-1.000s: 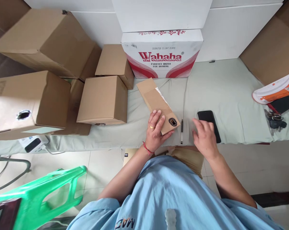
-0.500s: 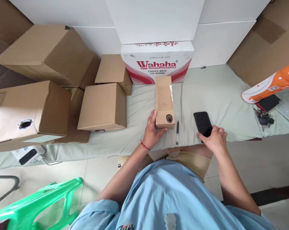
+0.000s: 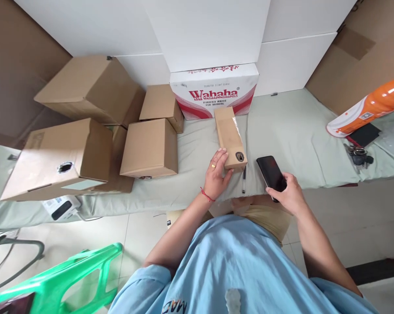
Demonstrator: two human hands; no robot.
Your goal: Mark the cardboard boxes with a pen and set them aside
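Two items are under your control: your right hand (image 3: 283,189) now grips the phone (image 3: 271,173), tilted at the near edge of the worktop (image 3: 301,131); formerly it lay flat. Your left hand (image 3: 217,178) touches the narrow box (image 3: 230,137), grip uncertain. Both long axes slant far-left to near-right, the box's hole (image 3: 239,156) nearest you.

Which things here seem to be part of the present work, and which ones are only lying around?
Probably in use, judging by the hands:
narrow cardboard box, touched by the left hand
black phone, held by the right hand

Probably just lying about:
pen
Wahaha carton
orange-and-white bottle
keys
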